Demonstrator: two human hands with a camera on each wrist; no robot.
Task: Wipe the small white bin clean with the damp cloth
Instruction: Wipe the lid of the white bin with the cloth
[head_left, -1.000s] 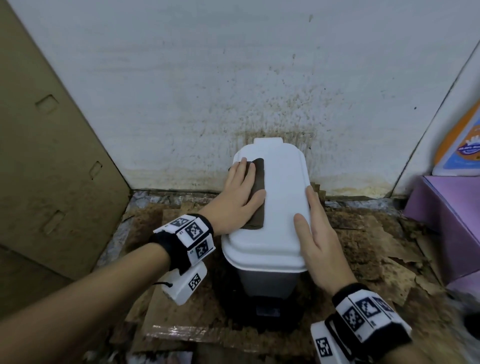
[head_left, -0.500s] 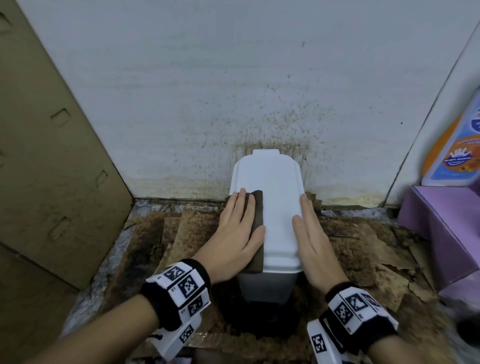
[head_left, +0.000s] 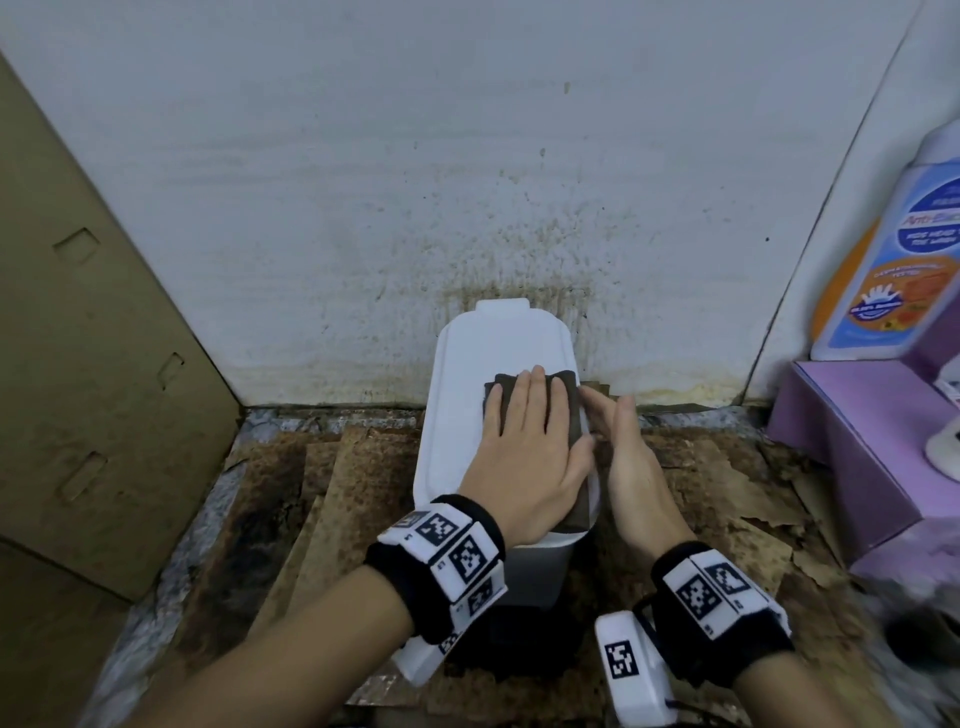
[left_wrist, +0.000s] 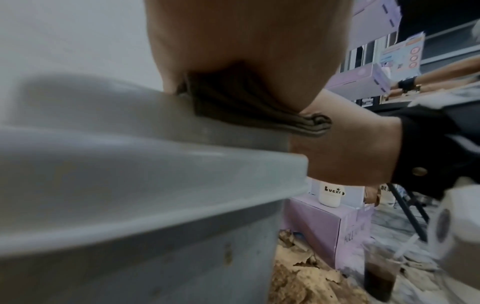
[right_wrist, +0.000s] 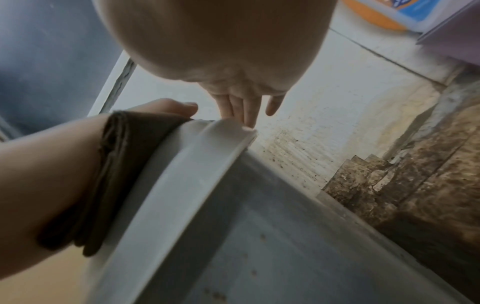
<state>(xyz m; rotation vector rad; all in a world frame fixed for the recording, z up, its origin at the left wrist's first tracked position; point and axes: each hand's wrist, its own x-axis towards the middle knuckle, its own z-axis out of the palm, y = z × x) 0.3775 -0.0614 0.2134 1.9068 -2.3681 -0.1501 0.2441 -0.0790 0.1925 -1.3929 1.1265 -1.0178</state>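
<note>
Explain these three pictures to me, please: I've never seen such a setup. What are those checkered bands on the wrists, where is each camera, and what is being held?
No machine here: a person works bare-handed. The checkered wristbands carry cameras; a third camera sits on the head. The head view looks down at a small white bin on the floor against a stained wall. The left hand presses a folded dark cloth flat on the bin's lid. The right hand, fingers straight, rests against the lid's right edge and holds nothing. The left wrist view shows the cloth under the palm; the right wrist view looks along the bin's side. A purple box and a bottle stand at the right.
</note>
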